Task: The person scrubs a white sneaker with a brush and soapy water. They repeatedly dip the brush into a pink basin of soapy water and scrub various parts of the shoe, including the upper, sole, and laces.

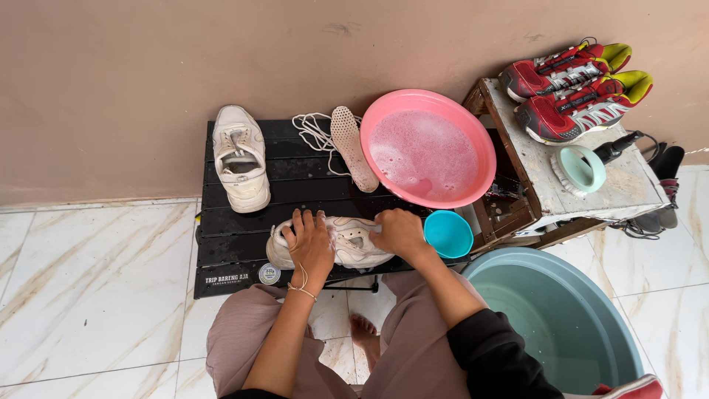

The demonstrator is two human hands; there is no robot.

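White and scuffed, the sneaker (347,244) under both hands lies on its side along the front slats of a low black folding table (236,229), toe pointing to the person's left. The left hand (310,244) presses flat over the toe end, fingers spread and curled down around the upper, pinning it. The right hand (399,233) is closed over the heel end; whether it grips a brush or cloth I cannot tell, since the knuckles hide the palm.

Risks, as I judge them: the sneaker sits near the table's front edge, so a hard push could slide it off onto the tiled floor (88,295). The small teal cup (448,233) stands just beside the right hand, and a sideways stroke of the wrist could tip it. The pink basin (428,148) of foamy water overhangs the gap between the table and the wooden crate (628,185), so a knock might slop or upset it.

Counts: two white sneakers, the second one (240,157) upright at the back of the table; one insole (353,146); one tangle of white laces (314,133); one pink basin; one teal cup; one large grey-green tub (561,318); two red and yellow sports shoes (576,81) on the crate; one pale green scrubbing brush (580,170) beside them.
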